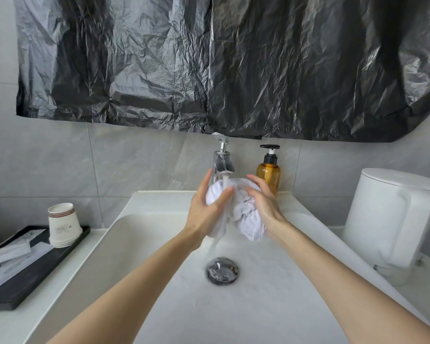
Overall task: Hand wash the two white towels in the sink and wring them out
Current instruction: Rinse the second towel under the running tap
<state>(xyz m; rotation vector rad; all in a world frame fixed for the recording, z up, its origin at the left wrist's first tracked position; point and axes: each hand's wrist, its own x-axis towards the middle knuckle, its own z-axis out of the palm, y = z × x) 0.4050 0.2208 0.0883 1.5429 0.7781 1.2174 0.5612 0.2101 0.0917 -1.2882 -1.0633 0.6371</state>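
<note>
Towel [246, 212] under faucet [222, 157]; cup [64, 224] logo, perhaps

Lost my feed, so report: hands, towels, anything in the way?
Left hand and right hand grip towel bundle under running faucet. Water falls from it into sink. Soap bottle close behind right hand.

White counter [67, 269] around sink [258, 306] bears: black tray [15, 296], left; amber pump bottle [268, 172], far, beside faucet [221, 157]; white kettle [382, 219], right.
</note>
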